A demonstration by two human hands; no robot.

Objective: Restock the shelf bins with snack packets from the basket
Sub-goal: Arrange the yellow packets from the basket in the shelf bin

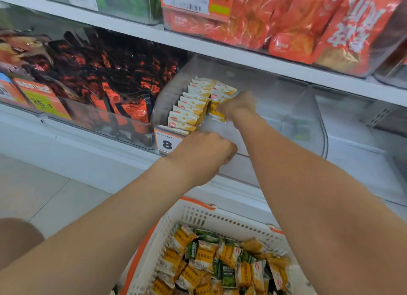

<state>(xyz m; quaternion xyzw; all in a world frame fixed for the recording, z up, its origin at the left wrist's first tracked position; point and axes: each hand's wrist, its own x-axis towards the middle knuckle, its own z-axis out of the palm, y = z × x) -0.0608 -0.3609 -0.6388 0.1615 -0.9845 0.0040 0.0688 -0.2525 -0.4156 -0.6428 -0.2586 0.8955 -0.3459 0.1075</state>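
Snack packets (189,109) in yellow and white filled only the left side of the wide clear shelf bin (304,118). They stood on edge in a front-to-back row, faces toward the aisle, long axes across the bin. Below, the white basket (198,215) with orange trim held a loose heap of yellow and green packets (209,264). A neighbouring bin (72,116) at left held black-and-orange pouches (105,80), and orange bags (286,19) sat above the white shelf (132,30). Pale floor tiles (33,184) lay at left. The right hand (240,106) gripped a few snack packets just beside that row. The left hand (204,149) curled at the bin's front wall, its grasp hidden. A price tag (167,141) read 8.
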